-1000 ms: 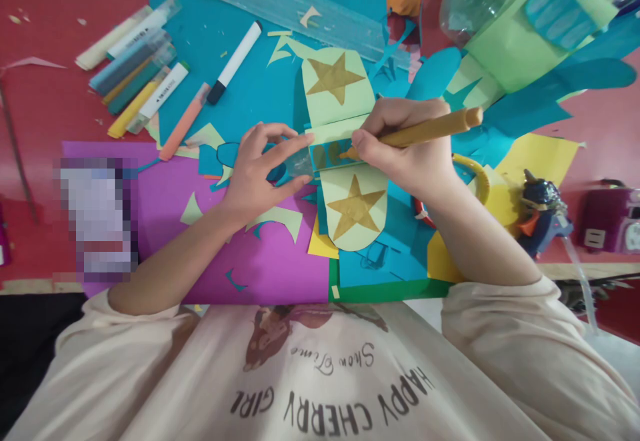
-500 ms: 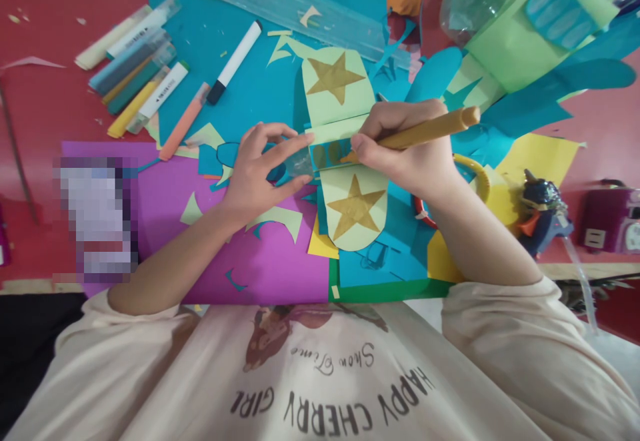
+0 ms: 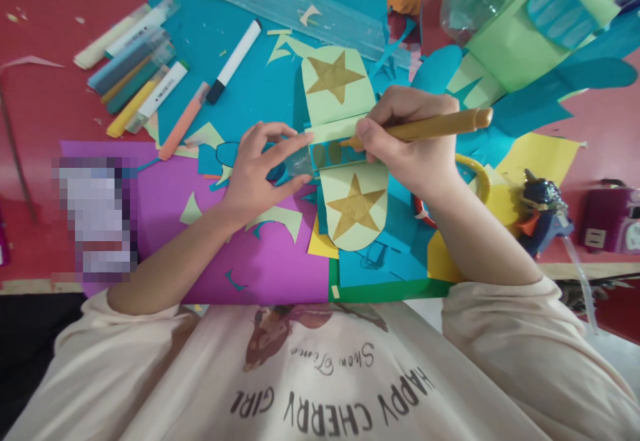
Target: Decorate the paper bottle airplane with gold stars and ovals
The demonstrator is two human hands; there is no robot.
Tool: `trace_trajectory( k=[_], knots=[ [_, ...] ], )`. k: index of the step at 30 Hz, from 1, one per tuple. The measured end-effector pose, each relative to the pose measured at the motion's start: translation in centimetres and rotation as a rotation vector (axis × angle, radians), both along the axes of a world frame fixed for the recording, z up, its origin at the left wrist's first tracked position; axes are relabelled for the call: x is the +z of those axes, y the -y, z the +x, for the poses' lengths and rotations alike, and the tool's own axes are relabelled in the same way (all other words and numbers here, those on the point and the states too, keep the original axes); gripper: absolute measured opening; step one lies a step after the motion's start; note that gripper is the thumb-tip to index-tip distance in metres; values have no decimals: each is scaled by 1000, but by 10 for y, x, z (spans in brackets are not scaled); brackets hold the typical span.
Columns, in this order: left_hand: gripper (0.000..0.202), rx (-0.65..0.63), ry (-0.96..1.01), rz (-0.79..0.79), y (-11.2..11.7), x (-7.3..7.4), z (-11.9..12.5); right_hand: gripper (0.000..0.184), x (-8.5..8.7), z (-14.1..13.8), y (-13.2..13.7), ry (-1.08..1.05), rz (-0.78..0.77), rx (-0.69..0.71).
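My right hand (image 3: 417,141) is closed around a mustard-coloured marker (image 3: 440,125). The marker's tip is down at a blue paper band (image 3: 326,154) bearing dark round spots. Pale green rounded paper flaps with gold stars, an upper flap (image 3: 313,104) and a lower flap (image 3: 377,218), extend from either side of the band. My left hand (image 3: 257,164) grips the left end of this paper craft, thumb and forefinger on either side of a clear plastic piece (image 3: 299,163), which looks like a bottle end. The rest of the clear piece is hidden under paper and fingers.
Several markers (image 3: 135,61) lie at upper left, with a black-capped white marker (image 3: 235,61) nearby. Paper scraps cover blue and purple sheets (image 3: 200,254). A blurred-out object (image 3: 97,218) lies left. A clear bottle (image 3: 483,1) and a glue gun (image 3: 543,211) are at right.
My right hand and the marker have shifted slightly to the right, uncovering more of the dark spots on the blue band. My left hand stays in place.
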State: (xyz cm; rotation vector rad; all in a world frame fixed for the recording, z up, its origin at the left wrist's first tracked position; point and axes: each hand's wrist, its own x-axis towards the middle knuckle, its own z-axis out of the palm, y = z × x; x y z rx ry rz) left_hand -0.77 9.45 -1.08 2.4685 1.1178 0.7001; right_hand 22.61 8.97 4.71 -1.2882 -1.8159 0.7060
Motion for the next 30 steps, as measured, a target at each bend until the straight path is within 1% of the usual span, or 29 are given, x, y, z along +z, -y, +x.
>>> trace_trajectory(
  k=[4, 9, 13, 15, 18, 20, 22, 24, 26, 30],
  knots=[
    [45, -10, 20, 11, 0, 0, 0, 37, 0, -1, 0, -28, 33, 10],
    [45, -8, 8, 15, 1, 0, 0, 36, -2, 1, -1, -7, -24, 28],
    [45, -15, 13, 27, 0, 0, -1, 36, 1, 1, -2, -21, -57, 57],
    [46, -21, 21, 33, 0, -1, -1, 36, 2, 0, -2, -85, -33, 80],
    [46, -2, -1, 31, 0, -2, -1, 35, 3, -2, -2, -274, 27, 83],
    [45, 23, -17, 34, 1, -2, -1, 35, 2, -2, -1, -412, 51, 50],
    [45, 52, -26, 34, 1, -2, -3, 36, 1, -1, -1, -492, 53, -4],
    [45, 77, -31, 26, 0, -1, -4, 38, 1, 0, 0, -478, 35, -50],
    [45, 93, -29, 21, 0, -1, -6, 40, 0, 0, 0, -420, 29, -69],
    [45, 104, -33, 3, -1, 1, -7, 48, -1, -2, -1, -291, 104, -52]
  ],
)
